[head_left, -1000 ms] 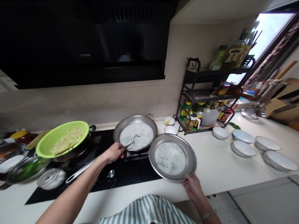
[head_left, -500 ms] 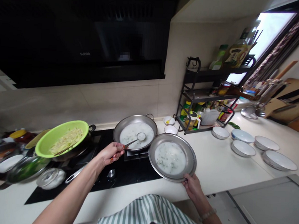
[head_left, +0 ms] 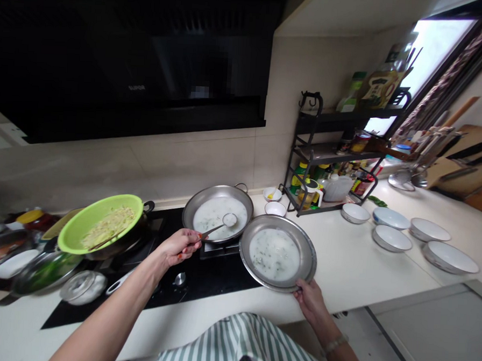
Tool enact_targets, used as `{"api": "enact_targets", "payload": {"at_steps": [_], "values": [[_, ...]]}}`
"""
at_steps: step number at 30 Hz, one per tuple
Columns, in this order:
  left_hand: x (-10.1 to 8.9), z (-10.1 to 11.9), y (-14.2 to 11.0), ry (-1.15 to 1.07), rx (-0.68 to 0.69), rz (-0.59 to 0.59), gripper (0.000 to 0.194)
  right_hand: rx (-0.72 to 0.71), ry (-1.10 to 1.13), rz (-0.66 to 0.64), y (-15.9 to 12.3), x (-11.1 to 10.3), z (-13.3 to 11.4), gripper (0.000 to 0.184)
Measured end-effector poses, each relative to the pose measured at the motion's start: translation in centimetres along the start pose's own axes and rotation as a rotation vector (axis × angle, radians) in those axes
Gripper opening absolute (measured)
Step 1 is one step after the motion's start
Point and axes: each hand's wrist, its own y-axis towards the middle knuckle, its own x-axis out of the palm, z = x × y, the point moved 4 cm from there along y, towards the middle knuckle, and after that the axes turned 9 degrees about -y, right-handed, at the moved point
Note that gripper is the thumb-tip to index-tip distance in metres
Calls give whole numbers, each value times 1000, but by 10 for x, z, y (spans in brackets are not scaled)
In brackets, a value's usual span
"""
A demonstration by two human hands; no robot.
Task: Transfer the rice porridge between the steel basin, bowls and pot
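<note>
My left hand (head_left: 180, 246) is closed round the handle of a ladle (head_left: 230, 220). The ladle's bowl holds white liquid and sits within the wok (head_left: 190, 213) on the stove, over white soup with bits of green. At its near right rim, my right hand (head_left: 309, 300) grips a metal basin (head_left: 307, 267), thumb on top. Similar white soup with green flecks fills the middle of that basin. The basin is beside the wok, its far left rim close to the wok's edge; whether they touch I cannot tell.
A green colander (head_left: 69, 233) of pale shreds with chopsticks rests on a dark pan at left. Nearby are a glass jar (head_left: 82, 288) and a dish of greens (head_left: 46, 275). A spice rack (head_left: 325, 155) and several white bowls (head_left: 391, 238) stand at right. The range hood (head_left: 130, 61) hangs overhead.
The ladle's bowl has shifted slightly to the right over the soup in the wok. Both hands keep their grips, and the basin stays practically where it was.
</note>
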Motion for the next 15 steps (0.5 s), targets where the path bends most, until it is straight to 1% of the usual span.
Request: {"api": "enact_targets", "payload": {"at_steps": [4, 10, 15], "values": [[1, -1, 0, 6, -7, -8, 5, 4, 25, 9, -1, -1, -1, 27], [2, -1, 0, 29, -7, 6, 6, 50, 106, 25, -3, 0, -2, 27], [10, 1, -6, 38, 2, -19, 5, 42, 105, 19, -2, 0, -1, 26]]}}
